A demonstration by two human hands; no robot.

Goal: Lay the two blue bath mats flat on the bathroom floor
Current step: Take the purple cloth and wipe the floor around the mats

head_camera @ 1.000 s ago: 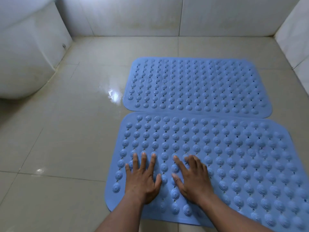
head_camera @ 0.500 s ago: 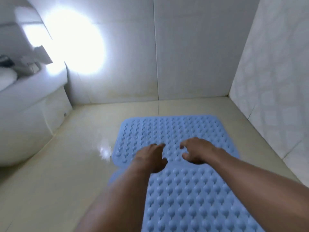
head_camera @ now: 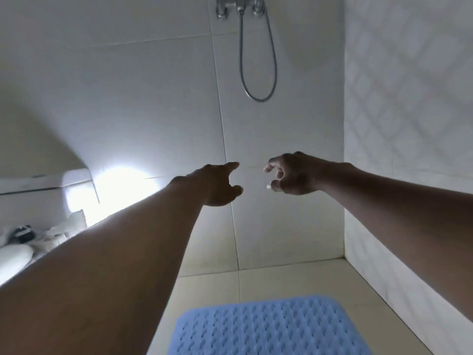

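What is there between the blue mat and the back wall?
Only bare floor tile separates the mat from the wall, in the head view.

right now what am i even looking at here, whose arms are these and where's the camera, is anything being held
There is no machine here. A person wears one wide-angle camera on their head, so you see what they see: their own two bare arms reaching forward. The left hand and the right hand are both raised in front of the tiled wall, fingers loosely open, and neither holds anything. Low in the picture a blue bath mat with a bumpy surface lies flat on the floor; only one mat shows in this view. High on the wall hangs a shower hose. The bright patch at the left is a light's glare on the tiles.
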